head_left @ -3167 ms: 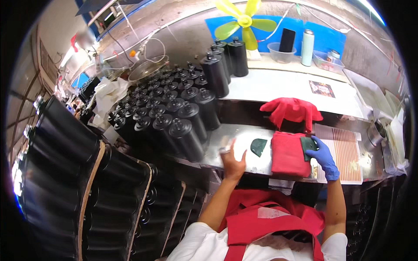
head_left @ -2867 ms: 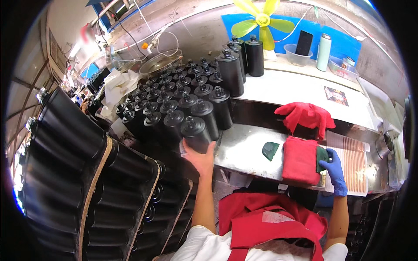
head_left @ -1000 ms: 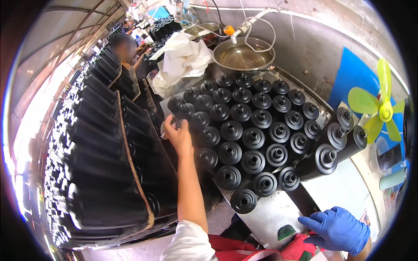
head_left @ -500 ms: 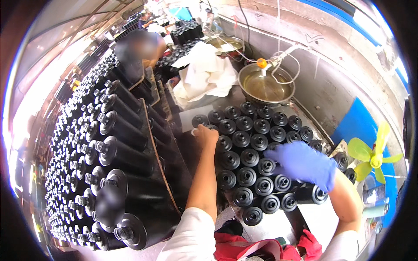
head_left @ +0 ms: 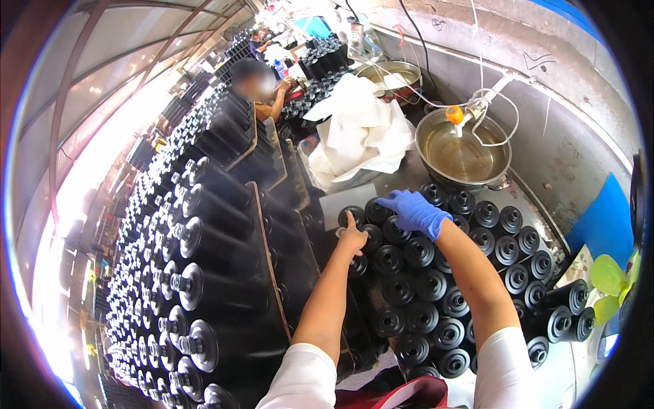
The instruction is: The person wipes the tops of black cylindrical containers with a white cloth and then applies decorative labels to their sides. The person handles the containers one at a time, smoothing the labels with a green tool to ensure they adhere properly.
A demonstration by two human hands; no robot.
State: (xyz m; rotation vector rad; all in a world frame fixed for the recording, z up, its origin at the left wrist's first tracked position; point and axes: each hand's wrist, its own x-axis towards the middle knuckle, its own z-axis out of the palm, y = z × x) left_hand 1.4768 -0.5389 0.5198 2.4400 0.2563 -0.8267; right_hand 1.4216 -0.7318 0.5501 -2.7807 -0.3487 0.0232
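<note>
Black glossy bottles with round shoulders and narrow necks [head_left: 430, 285] stand upright in a close group before me. My bare left hand [head_left: 352, 238] is at the group's far left corner, index finger stretched onto the shoulder of a black bottle [head_left: 351, 216]. Something small and pale shows beside its fingers, too small to name. My right hand [head_left: 415, 213], in a blue-purple glove, reaches across just to the right, fingers stretched toward a neighbouring black bottle [head_left: 375, 208]. Its fingertips are at that bottle's top; I see no grip around it.
Many black bottles lie stacked on their sides [head_left: 204, 238] along the left, with thin boards [head_left: 269, 252] between. Beyond are white cloth [head_left: 361, 129], a metal basin of liquid [head_left: 463, 153] under a tap, and a person. A yellow-green fan [head_left: 610, 279] stands right.
My right hand has swung from the right side of the group to the far left corner, near my left hand. The view has shifted; several bottles at the right now lean or lie down.
</note>
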